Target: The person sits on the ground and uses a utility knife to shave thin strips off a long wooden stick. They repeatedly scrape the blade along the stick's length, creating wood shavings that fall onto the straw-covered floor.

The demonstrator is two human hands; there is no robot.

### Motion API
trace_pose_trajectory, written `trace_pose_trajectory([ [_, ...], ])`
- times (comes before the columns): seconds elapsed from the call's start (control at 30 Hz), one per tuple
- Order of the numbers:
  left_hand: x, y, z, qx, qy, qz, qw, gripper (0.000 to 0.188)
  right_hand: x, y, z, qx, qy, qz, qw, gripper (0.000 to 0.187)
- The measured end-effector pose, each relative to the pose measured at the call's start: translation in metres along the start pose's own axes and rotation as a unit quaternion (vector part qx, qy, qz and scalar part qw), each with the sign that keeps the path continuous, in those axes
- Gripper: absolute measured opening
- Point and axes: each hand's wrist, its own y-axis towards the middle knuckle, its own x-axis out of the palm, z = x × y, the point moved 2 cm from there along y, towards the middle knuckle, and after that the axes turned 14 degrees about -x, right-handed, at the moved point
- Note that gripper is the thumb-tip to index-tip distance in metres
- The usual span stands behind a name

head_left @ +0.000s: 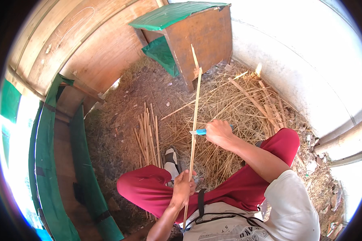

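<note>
The ground is bare brown dirt, strewn toward the right with a thick litter of pale dry shavings and straw-like strips. A loose bundle of split bamboo sticks lies on the dirt, fanned slightly, just left of the litter. Longer flat slats lie slanted across the shavings near the white wall. A wooden box with a green cover stands on the ground at the back. Small pale scraps, perhaps stones or chips, dot the right edge.
</note>
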Motion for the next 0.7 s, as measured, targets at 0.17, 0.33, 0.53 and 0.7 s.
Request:
trace_pose_trajectory([
  [0.17, -0.005, 0.004, -0.012, -0.053, -0.043, -0.034, 0.997, 0.03, 0.011, 0.004, 0.002, 0.002, -0.026, -0.023, 0.999, 0.015],
  [0.33, -0.025, 0.014, -0.027, -0.104, -0.073, -0.086, 0.988, 0.03, 0.023, 0.008, 0.0, 0.006, -0.033, -0.067, 0.997, 0.016],
  [0.53, -0.009, -0.026, -0.034, -0.11, 0.0, -0.015, 0.994, 0.033, 0.03, 0.019, 0.05, 0.092, -0.021, -0.029, 0.995, 0.019],
  [0.7, -0.017, -0.053, -0.042, -0.121, 0.022, -0.01, 0.992, 0.032, 0.046, 0.021, 0.077, 0.096, -0.044, 0.031, 0.994, 0.016],
])
